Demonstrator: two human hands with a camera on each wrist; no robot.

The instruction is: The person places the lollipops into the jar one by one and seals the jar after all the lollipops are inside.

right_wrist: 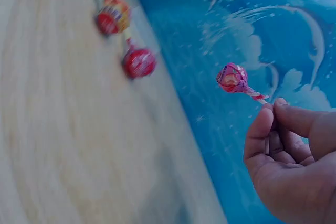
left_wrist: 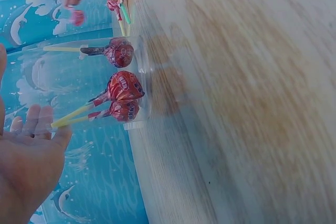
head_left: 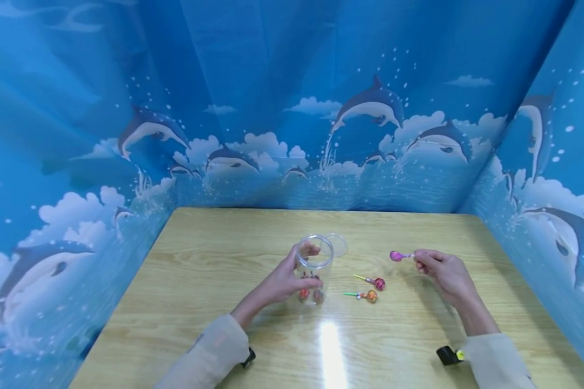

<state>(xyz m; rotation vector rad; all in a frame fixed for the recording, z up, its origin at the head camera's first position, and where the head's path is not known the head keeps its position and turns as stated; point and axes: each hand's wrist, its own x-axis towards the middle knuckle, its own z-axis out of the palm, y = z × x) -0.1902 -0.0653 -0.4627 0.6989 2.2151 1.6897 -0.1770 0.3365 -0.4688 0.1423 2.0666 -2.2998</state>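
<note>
My left hand (head_left: 287,276) is curled round a clear plastic jar (head_left: 324,273), thumb in front and fingers behind. The jar stands upright and uncovered on the table. Inside it are red-wrapped lollipops (left_wrist: 124,85), heads down, with sticks pointing up. My right hand (head_left: 443,273) pinches the stick of a pink lollipop (right_wrist: 232,78) between thumb and forefinger, held above the table with its head toward the left. Between the hands lie a dark red lollipop (head_left: 379,283) with a yellow stick and an orange lollipop (head_left: 372,296) with a green stick.
A clear round lid (head_left: 339,245) lies on the wooden table (head_left: 224,243) just behind the jar. Blue dolphin-printed curtains (head_left: 272,108) enclose the back and both sides. Light glares off the table's front part.
</note>
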